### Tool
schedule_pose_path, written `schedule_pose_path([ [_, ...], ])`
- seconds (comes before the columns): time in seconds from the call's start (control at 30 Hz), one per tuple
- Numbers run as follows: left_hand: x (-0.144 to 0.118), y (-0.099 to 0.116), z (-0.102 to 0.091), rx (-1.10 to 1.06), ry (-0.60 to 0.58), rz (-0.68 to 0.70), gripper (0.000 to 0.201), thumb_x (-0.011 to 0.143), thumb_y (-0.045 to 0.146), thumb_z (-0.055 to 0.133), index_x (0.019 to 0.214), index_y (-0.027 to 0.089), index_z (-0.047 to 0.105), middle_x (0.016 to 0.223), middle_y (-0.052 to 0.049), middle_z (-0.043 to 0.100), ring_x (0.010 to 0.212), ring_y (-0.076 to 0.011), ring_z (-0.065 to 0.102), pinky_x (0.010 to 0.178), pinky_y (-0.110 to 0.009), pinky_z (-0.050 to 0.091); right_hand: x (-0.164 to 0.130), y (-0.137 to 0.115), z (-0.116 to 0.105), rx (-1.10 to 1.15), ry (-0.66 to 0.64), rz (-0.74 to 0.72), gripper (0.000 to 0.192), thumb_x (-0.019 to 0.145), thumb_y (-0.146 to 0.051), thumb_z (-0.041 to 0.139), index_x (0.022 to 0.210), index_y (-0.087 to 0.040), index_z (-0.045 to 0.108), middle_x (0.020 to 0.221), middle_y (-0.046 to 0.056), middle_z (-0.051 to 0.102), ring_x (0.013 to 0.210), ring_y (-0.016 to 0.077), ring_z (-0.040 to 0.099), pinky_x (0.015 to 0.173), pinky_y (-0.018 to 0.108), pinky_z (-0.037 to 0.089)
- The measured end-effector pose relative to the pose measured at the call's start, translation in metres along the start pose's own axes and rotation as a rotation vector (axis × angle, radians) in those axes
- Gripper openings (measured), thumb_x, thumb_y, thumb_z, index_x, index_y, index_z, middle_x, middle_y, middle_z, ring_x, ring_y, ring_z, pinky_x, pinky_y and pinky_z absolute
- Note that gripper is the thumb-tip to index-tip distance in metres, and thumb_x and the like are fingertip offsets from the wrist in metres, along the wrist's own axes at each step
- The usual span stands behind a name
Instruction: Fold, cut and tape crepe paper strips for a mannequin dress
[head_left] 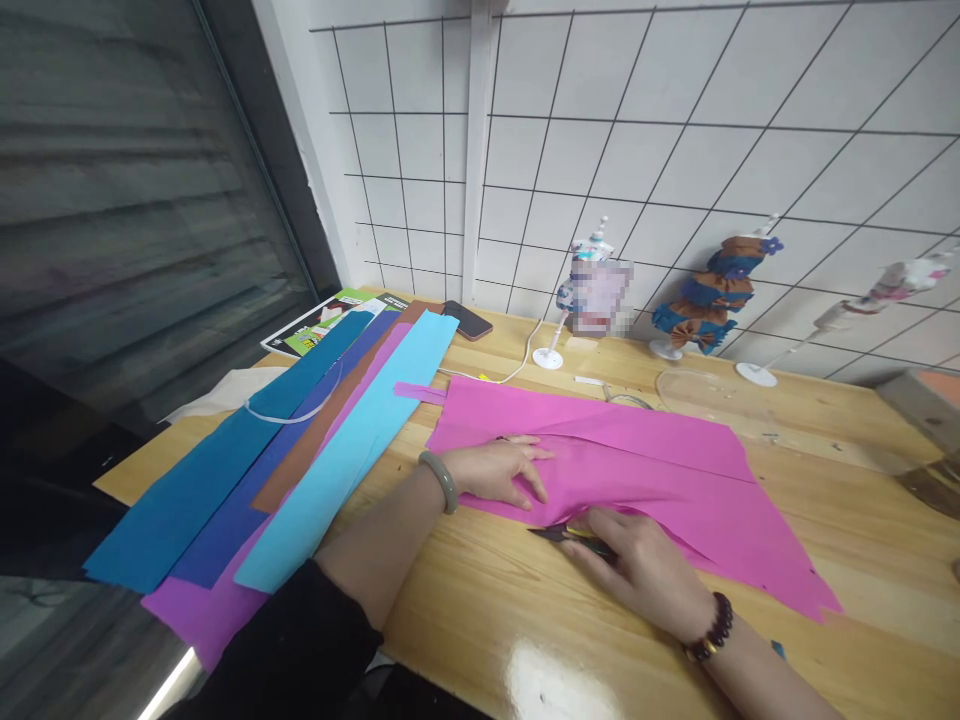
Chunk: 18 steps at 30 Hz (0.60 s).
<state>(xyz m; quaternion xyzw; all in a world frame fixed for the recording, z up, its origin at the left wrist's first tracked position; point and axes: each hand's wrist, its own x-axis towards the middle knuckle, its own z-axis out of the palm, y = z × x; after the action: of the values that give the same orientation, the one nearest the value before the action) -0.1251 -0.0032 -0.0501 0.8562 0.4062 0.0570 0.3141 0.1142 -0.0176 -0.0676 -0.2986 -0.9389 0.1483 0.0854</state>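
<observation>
Paper strips (pixel 300 440): teal, blue, brown and light blue, fanned across the bench (pixel 825 420) at your far left.
Left hand (pixel 499 470): fingers spread flat, pressing the pink sheet (pixel 637 460).
Right hand (pixel 645 565): closed around dark scissors (pixel 559 533) (blades at the sheet's near edge).

A pink paper sheet (pixel 637 455) lies flat (creased diagonally) on the table, small dark scissors (pixel 559 533) at its near edge
</observation>
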Motion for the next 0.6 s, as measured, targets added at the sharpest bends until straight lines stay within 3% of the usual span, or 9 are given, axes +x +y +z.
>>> schedule_pose_path([
  [0.6, 0.001, -0.0031, 0.0018, -0.013, 0.009, 0.016, 0.024, 0.076, 0.023, 0.064, 0.1, 0.022, 0.068, 0.145, -0.003, 0.032, 0.137, -0.0252, 0.014, 0.109, -0.04, 0.019, 0.0036, -0.001, 0.0051, -0.026, 0.062, -0.057, 0.022, 0.089, -0.037, 0.043, 0.078, -0.02, 0.051, 0.065, 0.001, 0.058, 0.056, 0.013, 0.054, 0.054, 0.026, 0.035],
])
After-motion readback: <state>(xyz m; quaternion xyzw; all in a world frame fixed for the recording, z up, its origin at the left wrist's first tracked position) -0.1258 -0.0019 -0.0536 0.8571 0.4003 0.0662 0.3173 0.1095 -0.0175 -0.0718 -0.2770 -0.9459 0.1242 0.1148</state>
